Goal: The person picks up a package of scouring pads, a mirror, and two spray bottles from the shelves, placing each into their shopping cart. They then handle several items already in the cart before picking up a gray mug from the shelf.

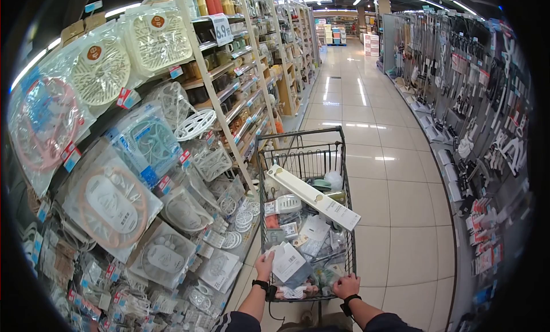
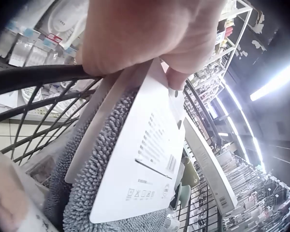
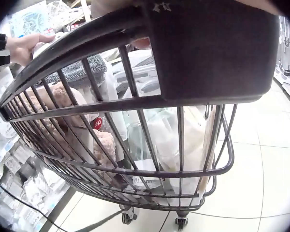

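My left hand (image 1: 265, 267) pinches the white card sleeve (image 2: 142, 140) of a bundle of grey towels (image 2: 100, 159) at the shopping cart's near left corner. Fluffy folds of the towels show beneath the card, and part of that hand overlaps the cart rim (image 2: 38, 79) in the left wrist view. On the near right side, my right hand (image 1: 346, 286) grips the cart handle (image 3: 208, 53), with a fingertip showing under the bar. Inside the black wire cart lie pink fluffy items (image 3: 104, 147), clear plastic packs and a long white box (image 1: 314, 197) laid slantwise across the top.
Shelves on the left hold bagged plastic racks (image 1: 114, 209) and cups, close beside the cart. Cleaning tools hang on the right-hand display (image 1: 475, 91). A tiled aisle (image 1: 366, 143) runs ahead to stacked boxes (image 1: 371, 45). A thin cable (image 3: 26, 205) hangs near the cart.
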The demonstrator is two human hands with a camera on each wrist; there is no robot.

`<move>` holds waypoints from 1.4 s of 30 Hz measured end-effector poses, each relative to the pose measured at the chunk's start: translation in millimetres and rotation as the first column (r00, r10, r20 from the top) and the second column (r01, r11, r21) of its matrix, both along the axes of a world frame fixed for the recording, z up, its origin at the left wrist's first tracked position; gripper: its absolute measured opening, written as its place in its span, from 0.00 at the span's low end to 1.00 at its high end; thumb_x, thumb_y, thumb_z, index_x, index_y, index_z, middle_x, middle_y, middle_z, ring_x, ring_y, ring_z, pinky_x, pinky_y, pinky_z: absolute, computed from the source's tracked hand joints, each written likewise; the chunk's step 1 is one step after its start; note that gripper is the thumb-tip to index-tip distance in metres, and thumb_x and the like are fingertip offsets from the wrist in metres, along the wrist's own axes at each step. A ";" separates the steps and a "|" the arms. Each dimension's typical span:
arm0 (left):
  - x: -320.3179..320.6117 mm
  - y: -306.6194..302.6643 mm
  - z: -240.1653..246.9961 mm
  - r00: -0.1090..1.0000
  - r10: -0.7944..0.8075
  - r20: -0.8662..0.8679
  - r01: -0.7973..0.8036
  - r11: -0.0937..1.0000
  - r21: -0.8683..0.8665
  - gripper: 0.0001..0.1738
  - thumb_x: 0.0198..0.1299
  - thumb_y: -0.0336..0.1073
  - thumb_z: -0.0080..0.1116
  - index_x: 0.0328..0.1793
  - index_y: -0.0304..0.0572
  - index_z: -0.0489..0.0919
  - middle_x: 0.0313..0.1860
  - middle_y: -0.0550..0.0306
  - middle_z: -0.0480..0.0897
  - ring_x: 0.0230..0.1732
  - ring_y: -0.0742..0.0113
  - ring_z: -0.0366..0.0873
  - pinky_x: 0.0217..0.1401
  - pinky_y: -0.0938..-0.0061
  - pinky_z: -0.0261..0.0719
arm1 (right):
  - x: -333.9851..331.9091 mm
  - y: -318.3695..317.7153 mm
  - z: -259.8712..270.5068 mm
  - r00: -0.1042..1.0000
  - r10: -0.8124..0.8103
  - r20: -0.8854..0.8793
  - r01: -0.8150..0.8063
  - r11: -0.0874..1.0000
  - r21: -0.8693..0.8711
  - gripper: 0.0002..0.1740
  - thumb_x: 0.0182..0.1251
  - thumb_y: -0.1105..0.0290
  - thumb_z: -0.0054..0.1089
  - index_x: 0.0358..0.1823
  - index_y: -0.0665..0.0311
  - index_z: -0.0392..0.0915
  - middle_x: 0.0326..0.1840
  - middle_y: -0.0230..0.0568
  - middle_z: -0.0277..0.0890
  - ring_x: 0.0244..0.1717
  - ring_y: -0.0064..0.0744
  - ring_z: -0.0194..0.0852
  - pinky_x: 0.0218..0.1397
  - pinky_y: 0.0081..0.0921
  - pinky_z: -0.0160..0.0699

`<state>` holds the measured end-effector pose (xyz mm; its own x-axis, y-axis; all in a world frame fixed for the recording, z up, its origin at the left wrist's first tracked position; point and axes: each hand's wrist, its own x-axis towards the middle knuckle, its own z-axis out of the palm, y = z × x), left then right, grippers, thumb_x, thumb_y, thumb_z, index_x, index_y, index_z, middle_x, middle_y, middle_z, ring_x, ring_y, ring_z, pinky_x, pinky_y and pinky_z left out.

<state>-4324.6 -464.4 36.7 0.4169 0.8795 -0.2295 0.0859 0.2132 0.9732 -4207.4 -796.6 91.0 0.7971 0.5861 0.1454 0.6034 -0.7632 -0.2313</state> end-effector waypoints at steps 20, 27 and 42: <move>315.2 190.5 -14.4 0.995 -0.098 -0.002 0.097 0.994 -0.049 0.18 0.59 0.43 0.67 0.43 0.33 0.84 0.33 0.62 0.84 0.30 0.77 0.77 0.33 0.79 0.73 | 303.5 175.9 -15.7 0.998 -0.044 -0.037 0.044 0.999 0.011 0.12 0.44 0.57 0.59 0.15 0.54 0.81 0.23 0.34 0.79 0.42 0.37 0.71 0.51 0.41 0.60; 418.7 246.1 -27.2 0.995 -0.089 -0.038 0.088 0.996 -0.005 0.20 0.57 0.45 0.69 0.43 0.32 0.85 0.32 0.61 0.84 0.30 0.79 0.76 0.33 0.80 0.73 | 406.3 235.8 -22.7 0.997 -0.056 -0.044 0.058 0.998 0.040 0.13 0.45 0.58 0.57 0.16 0.58 0.82 0.24 0.36 0.80 0.43 0.38 0.71 0.52 0.41 0.60; 612.6 350.0 -81.8 0.995 0.098 -0.012 -0.092 0.965 0.246 0.22 0.52 0.46 0.71 0.29 0.30 0.80 0.22 0.62 0.76 0.27 0.75 0.67 0.30 0.72 0.69 | 585.0 341.4 -42.8 0.996 -0.092 0.012 0.092 0.996 -0.013 0.09 0.44 0.60 0.59 0.16 0.56 0.80 0.24 0.37 0.78 0.41 0.41 0.71 0.48 0.42 0.63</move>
<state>-3712.0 -114.4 -45.1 0.3262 0.9453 -0.0107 0.1008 -0.0235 0.9946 -3622.4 -455.2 48.2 0.8462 0.5123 0.1468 0.5328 -0.8187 -0.2140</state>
